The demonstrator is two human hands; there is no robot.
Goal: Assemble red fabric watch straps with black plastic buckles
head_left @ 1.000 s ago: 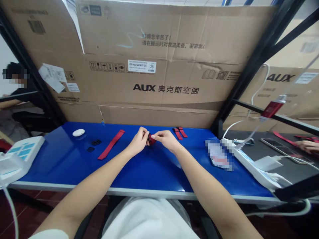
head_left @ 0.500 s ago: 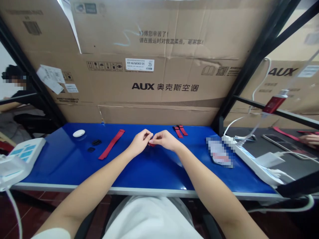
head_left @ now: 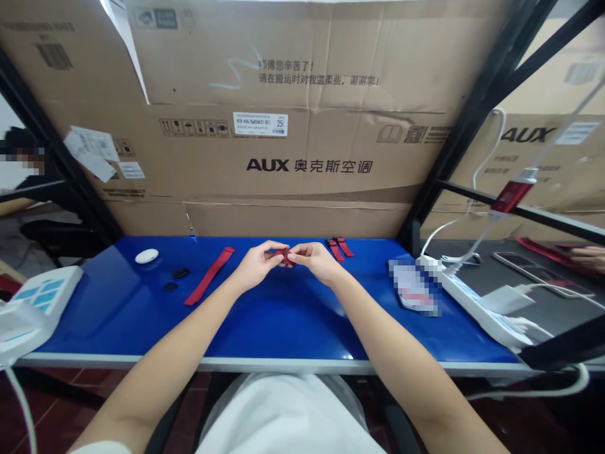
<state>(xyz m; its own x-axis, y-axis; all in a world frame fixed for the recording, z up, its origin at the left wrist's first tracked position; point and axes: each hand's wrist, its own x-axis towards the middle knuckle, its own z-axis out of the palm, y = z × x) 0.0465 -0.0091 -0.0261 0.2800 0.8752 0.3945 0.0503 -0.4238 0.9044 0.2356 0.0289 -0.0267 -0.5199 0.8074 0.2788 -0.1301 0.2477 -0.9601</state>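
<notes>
Both hands meet above the middle of the blue table, pinching a small red strap piece between them. My left hand has its thumb and fingers on the piece's left side; my right hand grips its right side. Fingers cover most of it. A long red strap lies left of my left hand, with two black plastic pieces farther left. Beyond my right hand lie two short red straps with black buckles.
A white oval object and a white power strip are at the left. A blurred phone-like item and a long power strip lie at the right. Cardboard stands behind. Another person's hand shows far right.
More of the red piece shows between my fingertips, and my left hand has opened out slightly around it. The whole view has shifted a little.
</notes>
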